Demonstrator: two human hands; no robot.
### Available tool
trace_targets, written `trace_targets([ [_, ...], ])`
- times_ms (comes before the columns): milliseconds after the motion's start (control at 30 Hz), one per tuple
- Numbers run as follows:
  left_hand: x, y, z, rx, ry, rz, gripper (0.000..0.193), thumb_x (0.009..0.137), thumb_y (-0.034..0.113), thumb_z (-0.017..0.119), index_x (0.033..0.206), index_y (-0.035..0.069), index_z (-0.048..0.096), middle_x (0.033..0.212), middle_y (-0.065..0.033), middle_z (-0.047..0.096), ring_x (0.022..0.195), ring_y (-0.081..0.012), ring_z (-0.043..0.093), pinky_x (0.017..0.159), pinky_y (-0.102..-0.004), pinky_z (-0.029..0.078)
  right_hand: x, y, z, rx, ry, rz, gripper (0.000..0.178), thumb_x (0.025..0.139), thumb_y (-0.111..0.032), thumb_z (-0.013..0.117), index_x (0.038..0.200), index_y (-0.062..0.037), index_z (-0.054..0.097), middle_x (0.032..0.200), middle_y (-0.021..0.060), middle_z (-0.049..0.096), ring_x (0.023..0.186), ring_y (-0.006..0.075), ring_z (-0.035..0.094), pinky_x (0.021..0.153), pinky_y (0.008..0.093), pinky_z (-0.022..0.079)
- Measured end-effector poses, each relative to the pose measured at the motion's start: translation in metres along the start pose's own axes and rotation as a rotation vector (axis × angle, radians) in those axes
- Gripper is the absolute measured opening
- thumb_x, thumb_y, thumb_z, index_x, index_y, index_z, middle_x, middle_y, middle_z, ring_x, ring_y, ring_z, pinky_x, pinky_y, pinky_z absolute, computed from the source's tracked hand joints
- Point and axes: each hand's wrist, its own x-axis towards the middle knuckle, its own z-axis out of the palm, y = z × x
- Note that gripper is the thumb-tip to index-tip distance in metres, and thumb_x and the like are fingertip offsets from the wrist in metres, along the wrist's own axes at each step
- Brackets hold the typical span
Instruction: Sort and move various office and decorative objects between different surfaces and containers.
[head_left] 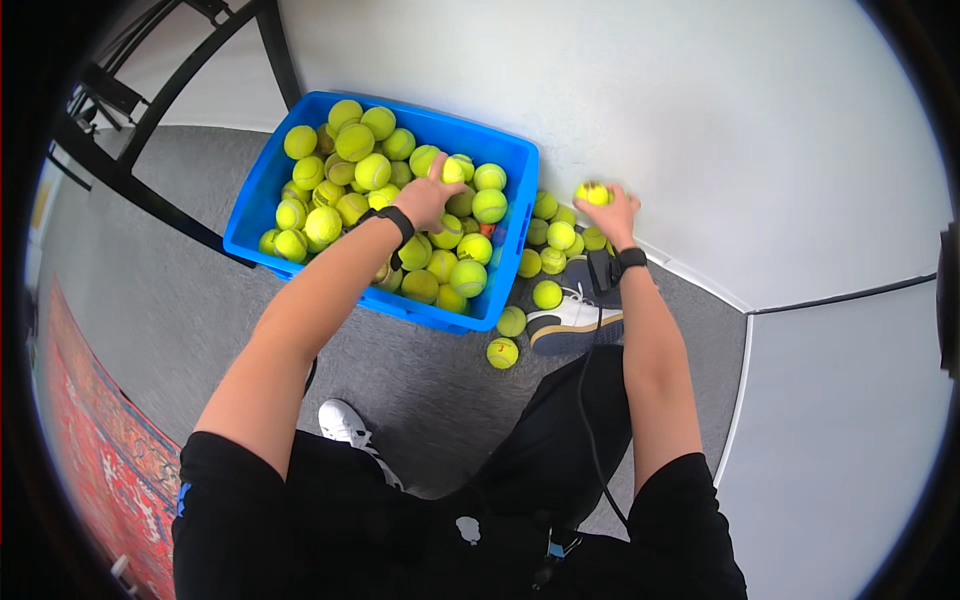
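Observation:
Over the right half of a blue plastic bin (pixel 257 207) full of yellow-green tennis balls, my left hand (pixel 424 203) grips a tennis ball (pixel 453 171) between thumb and fingers. The palm side is hidden. Outside the bin, near the white wall, my right hand (pixel 614 214) is closed around another tennis ball (pixel 593 193) with dark marks on it. That hand is raised above several loose tennis balls (pixel 561 236) heaped between bin and wall. Each wrist wears a black band.
A dark-and-white shoe (pixel 573 322) sits by the loose balls, beside my right knee. Single balls (pixel 502 352) lie on the grey carpet. Black metal furniture legs (pixel 150 200) stand left of the bin; a red patterned rug (pixel 100 440) lies lower left. A black cable (pixel 590 420) hangs along my right leg.

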Motion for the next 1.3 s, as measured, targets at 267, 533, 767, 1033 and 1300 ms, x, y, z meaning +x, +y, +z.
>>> trace_targets([
  [267, -0.013, 0.007, -0.013, -0.289, 0.111, -0.178, 0.077, 0.045, 0.017, 0.08, 0.11, 0.024, 0.039, 0.125, -0.0366, 0.02, 0.077, -0.0477, 0.056, 0.076, -0.0429, 0.05, 0.001, 0.055, -0.005, -0.181, -0.033, 0.089, 0.058, 0.064, -0.045, 0.067, 0.106, -0.0056, 0.061, 0.114, 0.0258, 0.051, 0.121, 0.0358, 0.031, 0.099, 0.0424, 0.03],
  [533, 0.01, 0.074, -0.064, -0.528, 0.521, -0.003, 0.078, 0.052, 0.029, 0.076, 0.119, 0.015, 0.038, 0.113, -0.0188, 0.049, 0.117, -0.043, 0.03, 0.092, -0.0458, 0.039, 0.015, 0.001, -0.019, 0.402, -0.292, -0.053, 0.055, 0.075, -0.047, 0.063, 0.113, -0.0086, 0.055, 0.117, 0.0179, 0.05, 0.11, 0.0287, 0.046, 0.086, 0.0442, 0.043],
  [767, 0.033, 0.14, -0.107, -0.713, 0.614, 0.173, 0.099, 0.053, 0.03, 0.08, 0.133, 0.014, 0.025, 0.125, -0.0272, 0.036, 0.119, -0.0429, 0.032, 0.096, -0.0439, 0.038, -0.035, -0.145, -0.07, 1.386, -0.715, -0.033, 0.057, 0.088, -0.033, 0.055, 0.132, -0.0096, 0.027, 0.123, 0.0105, 0.044, 0.106, 0.021, 0.052, 0.082, 0.0357, 0.049],
  [1033, 0.012, 0.111, -0.099, -0.457, 0.224, 0.313, 0.1, 0.062, 0.034, 0.079, 0.138, 0.017, 0.018, 0.135, -0.0232, 0.022, 0.124, -0.0392, 0.03, 0.098, -0.0449, 0.036, -0.023, -0.101, -0.068, 1.145, -0.577, 0.153, 0.052, 0.082, -0.038, 0.056, 0.125, -0.0201, 0.036, 0.111, 0.0053, 0.05, 0.092, 0.0189, 0.057, 0.054, 0.0363, 0.048],
  [1300, -0.038, 0.001, -0.072, -0.063, -0.14, -0.123, 0.083, 0.061, 0.042, 0.076, 0.127, 0.013, 0.036, 0.123, -0.0253, 0.033, 0.116, -0.042, 0.035, 0.098, -0.0466, 0.033, -0.011, -0.051, -0.026, 0.878, -0.249, 0.349, 0.057, 0.078, -0.035, 0.061, 0.126, -0.0162, 0.037, 0.108, 0.008, 0.05, 0.085, 0.0224, 0.055, 0.058, 0.0415, 0.05],
])
